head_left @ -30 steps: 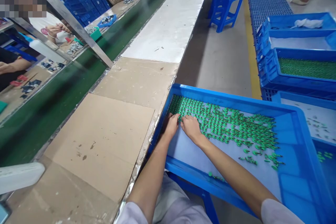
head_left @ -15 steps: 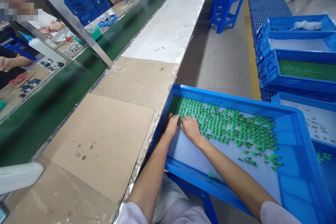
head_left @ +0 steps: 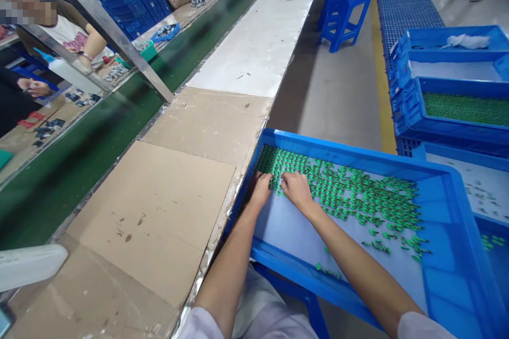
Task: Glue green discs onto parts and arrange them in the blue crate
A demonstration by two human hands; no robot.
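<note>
A large blue tray [head_left: 358,151] with a pale liner sits in front of me. Rows of small green round-headed pieces with dark, thin ends [head_left: 342,190] cover its far part. My left hand [head_left: 261,189] is at the tray's left side, its fingers curled down at the edge of the rows. Close to its right, my right hand [head_left: 296,189] bends over the same pieces with fingers drawn together. Both sets of fingertips are partly hidden, and whatever they pinch is too small to make out. A few loose green pieces [head_left: 318,267] lie near the tray's front wall.
A bench with a cardboard sheet [head_left: 159,196] runs along my left, beside a green conveyor belt [head_left: 131,108]. Co-workers' hands [head_left: 35,87] handle small parts beyond it. Stacked blue trays [head_left: 413,98] stand at right; blue stools [head_left: 352,10] stand farther off.
My right hand has moved a little to the right, widening the gap from my left hand and uncovering green pieces between them. My left hand stays in nearly the same spot.
</note>
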